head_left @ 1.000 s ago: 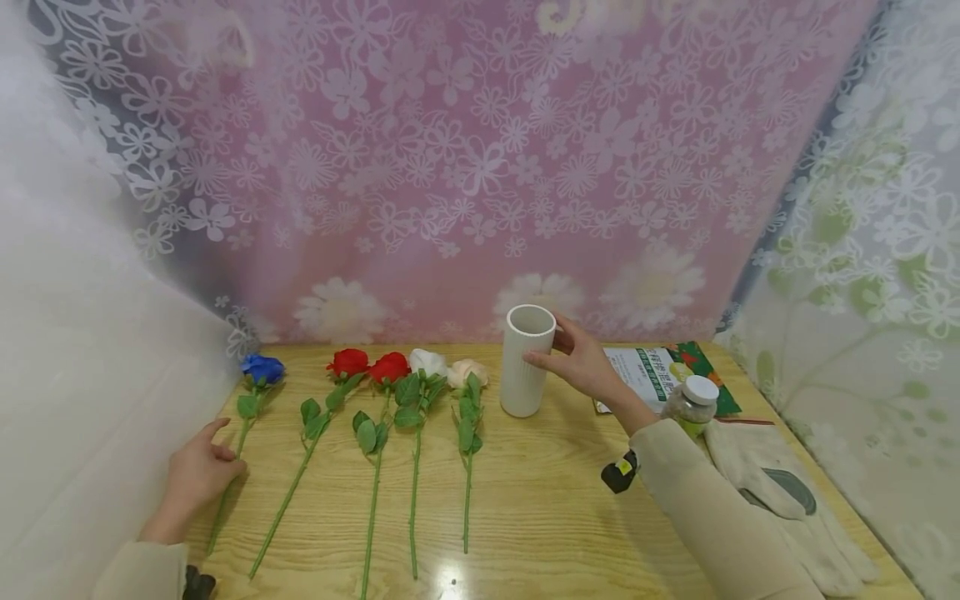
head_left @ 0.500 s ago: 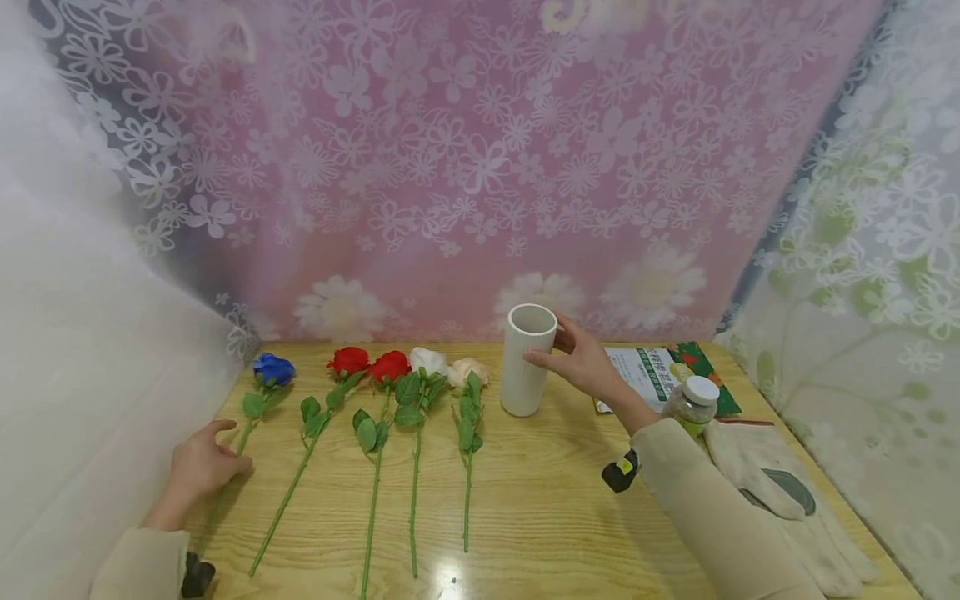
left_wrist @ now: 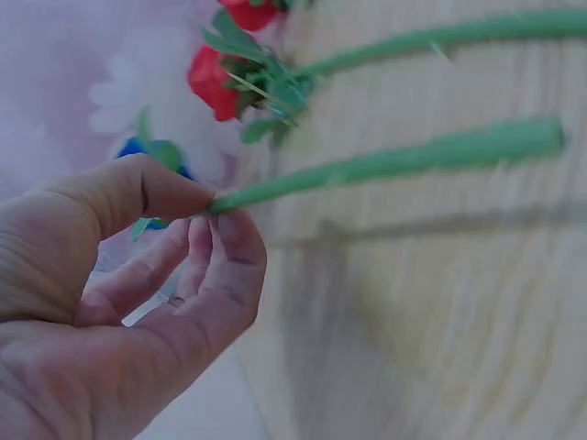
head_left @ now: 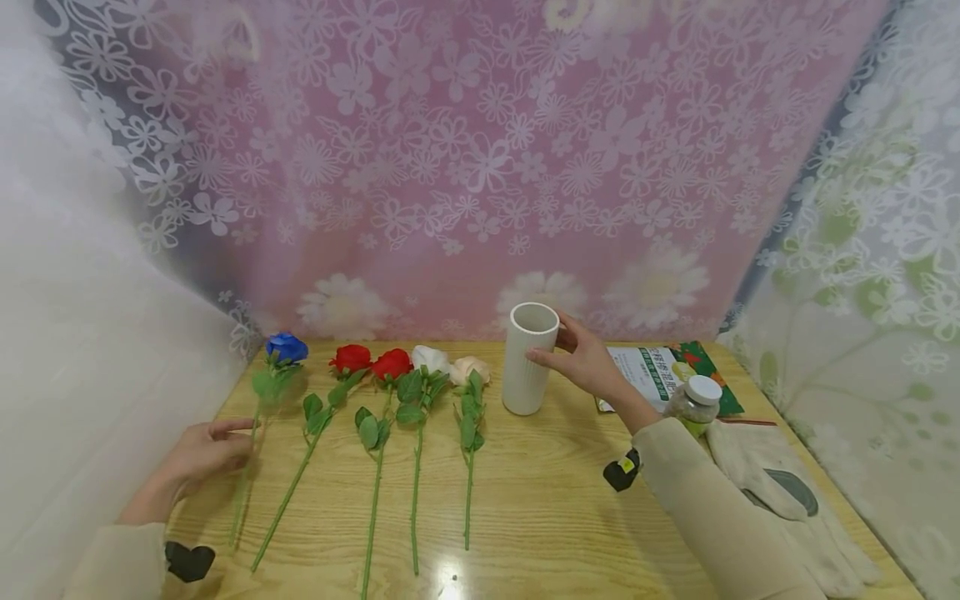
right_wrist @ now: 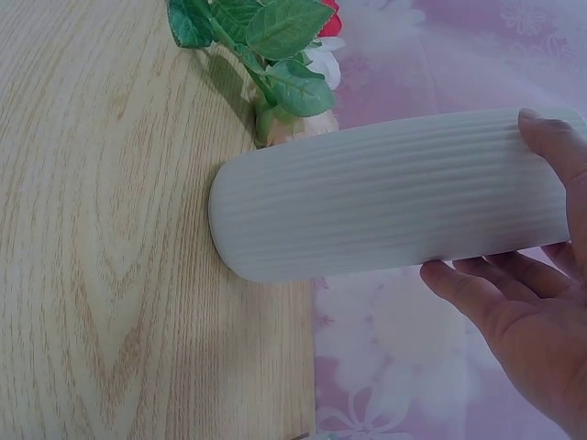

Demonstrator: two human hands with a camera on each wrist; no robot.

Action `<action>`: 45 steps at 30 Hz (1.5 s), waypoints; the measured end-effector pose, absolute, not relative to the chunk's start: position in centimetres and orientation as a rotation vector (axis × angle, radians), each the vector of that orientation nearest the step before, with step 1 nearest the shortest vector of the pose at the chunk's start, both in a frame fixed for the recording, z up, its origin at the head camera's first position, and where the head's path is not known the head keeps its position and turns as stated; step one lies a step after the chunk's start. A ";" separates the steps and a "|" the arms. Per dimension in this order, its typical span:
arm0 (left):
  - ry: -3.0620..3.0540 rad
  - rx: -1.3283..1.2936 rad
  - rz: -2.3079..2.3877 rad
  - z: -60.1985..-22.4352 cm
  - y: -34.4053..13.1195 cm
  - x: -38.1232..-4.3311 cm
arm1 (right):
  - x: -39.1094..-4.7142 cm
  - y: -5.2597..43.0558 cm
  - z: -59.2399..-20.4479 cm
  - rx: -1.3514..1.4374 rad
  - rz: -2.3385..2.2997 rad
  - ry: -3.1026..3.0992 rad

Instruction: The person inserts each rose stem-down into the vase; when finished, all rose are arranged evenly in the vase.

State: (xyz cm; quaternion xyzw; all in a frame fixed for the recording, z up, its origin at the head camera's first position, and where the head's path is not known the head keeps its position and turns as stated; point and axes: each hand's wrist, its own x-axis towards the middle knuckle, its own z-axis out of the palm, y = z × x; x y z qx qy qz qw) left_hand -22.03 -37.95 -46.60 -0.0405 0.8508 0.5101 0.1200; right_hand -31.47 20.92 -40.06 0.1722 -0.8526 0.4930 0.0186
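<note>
Backdrop: pink curtain (head_left: 480,208) with white flower print across the upper frame; pale sheet (head_left: 90,292) at far left, leaf-print sheet (head_left: 885,292) at far right.
Work surface: wood-grain table (head_left: 540,508); rear edge meets the foot of the curtain, left edge runs beside the pale sheet, right edge slants to the lower right corner.
Blue rose: bloom (head_left: 287,348) at left, near the rear edge; stem slants to lower left. In the left wrist view the cut end stands apart from its shadow.
Left hand: (head_left: 206,457) at lower left, near the left edge; thumb and index finger pinch the blue rose's stem.
Rose row: two red roses (head_left: 351,359), one white rose (head_left: 430,359), one cream rose (head_left: 469,370); blooms toward the rear edge, stems toward the bottom of the frame.
Vase: white, ribbed (head_left: 525,379), upright on the table right of centre, mouth up, near the cream rose.
Right hand: (head_left: 585,364) grips the vase from its right side, thumb in front.
Right-side items: printed packet (head_left: 645,371) near the rear edge, white-lidded jar (head_left: 693,404) just in front, gloves (head_left: 798,492) along the right edge.
Working room: wide wood area at lower centre, between the cream rose's stem and the right sleeve (head_left: 720,508); narrow strip between the blue rose's stem and the nearest red rose's stem.
</note>
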 end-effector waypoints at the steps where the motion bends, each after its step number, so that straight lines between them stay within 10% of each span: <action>1: 2.471 -0.098 1.512 -46.4 -37.8 -22.0 | -31.5 20.9 -40.1 0.535 1.533 -2.645; 45: 2.293 0.354 2.477 -35.6 -17.6 -27.5 | -32.0 20.8 -40.7 0.627 1.533 -2.568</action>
